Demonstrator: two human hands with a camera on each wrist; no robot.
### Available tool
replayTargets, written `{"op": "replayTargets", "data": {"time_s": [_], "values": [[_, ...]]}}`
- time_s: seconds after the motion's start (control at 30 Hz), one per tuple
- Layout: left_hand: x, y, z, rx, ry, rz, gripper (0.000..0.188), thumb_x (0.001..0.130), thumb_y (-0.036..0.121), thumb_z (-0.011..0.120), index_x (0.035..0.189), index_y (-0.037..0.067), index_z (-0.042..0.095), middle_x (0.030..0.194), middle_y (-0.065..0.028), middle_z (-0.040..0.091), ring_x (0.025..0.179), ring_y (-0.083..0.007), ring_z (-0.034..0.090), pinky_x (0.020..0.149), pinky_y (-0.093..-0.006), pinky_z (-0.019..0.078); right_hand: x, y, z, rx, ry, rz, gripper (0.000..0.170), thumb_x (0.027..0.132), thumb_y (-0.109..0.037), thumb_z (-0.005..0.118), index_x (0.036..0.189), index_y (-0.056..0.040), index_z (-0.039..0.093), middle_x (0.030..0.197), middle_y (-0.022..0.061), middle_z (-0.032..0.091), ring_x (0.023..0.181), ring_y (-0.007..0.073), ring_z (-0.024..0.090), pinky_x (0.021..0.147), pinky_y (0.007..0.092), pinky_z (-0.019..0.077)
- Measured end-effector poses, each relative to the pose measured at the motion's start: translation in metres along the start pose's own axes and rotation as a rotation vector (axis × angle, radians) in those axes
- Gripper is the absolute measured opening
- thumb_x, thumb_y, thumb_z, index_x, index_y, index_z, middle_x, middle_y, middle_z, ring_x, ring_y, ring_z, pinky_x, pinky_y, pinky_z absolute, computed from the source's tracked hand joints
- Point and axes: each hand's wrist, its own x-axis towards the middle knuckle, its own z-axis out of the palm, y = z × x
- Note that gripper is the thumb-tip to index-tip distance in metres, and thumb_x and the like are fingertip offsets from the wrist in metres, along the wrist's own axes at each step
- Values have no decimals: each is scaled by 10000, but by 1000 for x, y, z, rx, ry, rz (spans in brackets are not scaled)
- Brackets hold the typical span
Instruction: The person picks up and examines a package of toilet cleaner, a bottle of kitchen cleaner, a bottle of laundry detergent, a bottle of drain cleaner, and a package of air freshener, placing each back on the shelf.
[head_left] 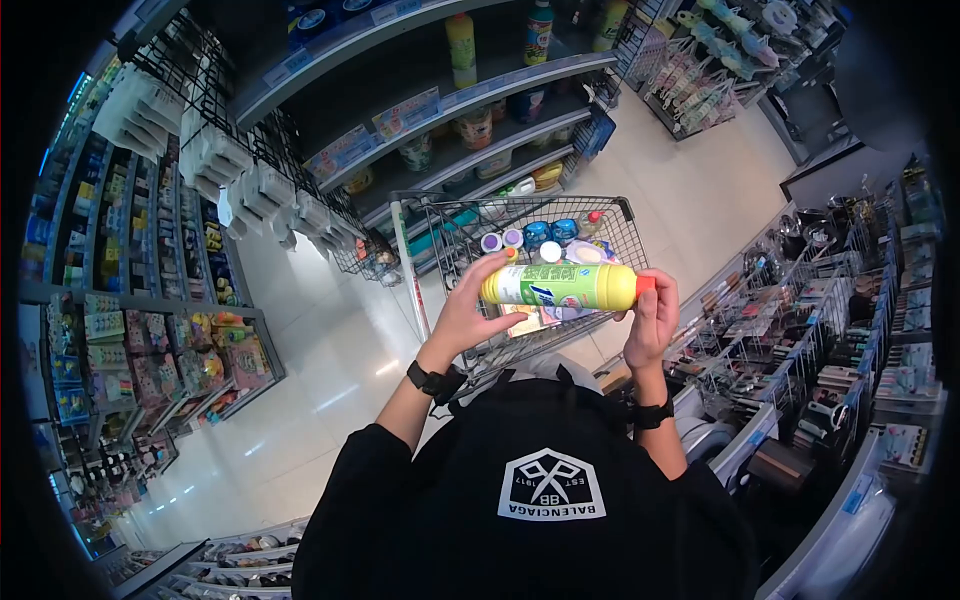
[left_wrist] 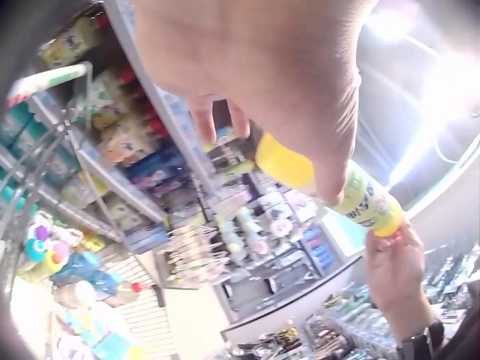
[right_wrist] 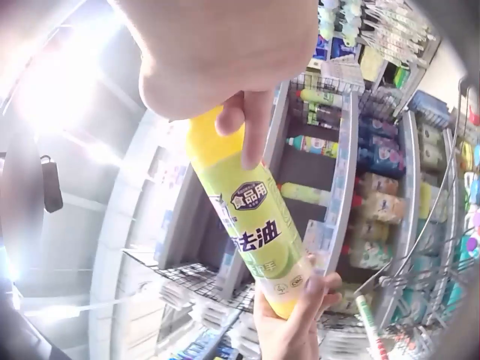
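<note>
A yellow detergent bottle (head_left: 575, 287) with a green label and a red-orange cap lies sideways between my two hands, above the cart. My left hand (head_left: 463, 312) holds its base end, thumb on the near side and fingers on the far side. At the other end my right hand (head_left: 652, 325) grips around the cap and neck, with the cap (head_left: 645, 286) partly covered by the fingers. In the right wrist view the bottle's label (right_wrist: 251, 229) faces the camera, and the left hand (right_wrist: 296, 322) wraps its lower end.
Beneath the bottle stands a wire shopping cart (head_left: 627, 212) holding blue bottles (head_left: 537, 234), purple-capped containers (head_left: 491, 242) and a red-capped bottle (head_left: 592, 222). Shelves (head_left: 470, 97) with cleaning products rise beyond it. Racks of small goods (head_left: 800, 300) line the right side, and tiled floor (head_left: 330, 330) shows at left.
</note>
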Motion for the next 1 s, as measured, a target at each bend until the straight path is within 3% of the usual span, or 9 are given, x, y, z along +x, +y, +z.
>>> {"op": "replayTargets", "data": {"time_s": [0.07,0.2,0.37,0.43,0.53,0.6,0.73,0.8,1.0], "values": [[-4,14,-3,77,-131,-163,654,680,204,938,1256,73,658,1242,-152,699,1110,-277,708,910,-371,559,-3,-11,7,144,97,121,317,1087,-303,534,1164,0,589,849,43,633,562,58,492,491,207,393],[-18,35,-4,201,-60,-71,507,691,210,923,1122,44,715,1014,-127,752,894,-254,753,792,-341,580,6,-22,22,159,160,232,341,1080,-290,557,1216,19,609,801,18,638,508,30,446,453,190,356],[-60,36,-20,-266,-87,-442,473,772,271,908,1099,2,696,968,-61,750,795,-140,704,756,-297,559,23,13,32,305,109,344,694,1111,-560,266,1270,37,582,666,23,491,547,142,554,536,299,530],[-84,39,-41,-691,-120,-714,528,817,201,865,1241,3,621,1019,-64,723,838,-135,699,719,-262,569,30,57,44,162,92,402,555,1112,-477,373,1229,6,620,687,9,527,573,128,575,547,271,523],[-110,46,-58,-863,70,-620,570,809,181,827,1273,-26,570,991,-138,705,755,-194,702,648,-302,594,15,94,88,-155,-245,397,351,1073,-344,540,1179,-35,668,730,22,609,623,132,616,598,283,527],[-118,55,-73,-800,108,-645,605,812,174,820,1312,-25,543,999,-145,696,775,-211,706,657,-317,604,-9,108,130,-348,-547,174,348,1039,-372,577,1143,-60,690,848,109,697,692,208,666,630,355,513],[-133,75,-92,-825,306,-595,709,826,147,797,1421,-4,442,1016,-152,664,832,-248,718,664,-337,620,-59,120,208,-584,-1100,-121,419,1015,-459,569,1202,-107,699,1230,125,689,1192,352,620,950,469,531],[-143,78,-98,-787,359,-572,738,812,120,805,1426,11,409,1041,-151,643,853,-261,719,647,-342,621,-87,148,235,-511,-1091,-589,443,1004,-489,569,1190,-116,719,1274,91,677,1309,347,542,1031,491,503],[-155,90,-97,-784,597,-457,587,809,9,790,1298,4,465,1035,-139,646,846,-269,726,729,-394,625,-116,180,227,-696,-1462,-744,385,952,-481,610,965,-138,784,1158,75,676,1351,288,513,1195,496,325]]}}
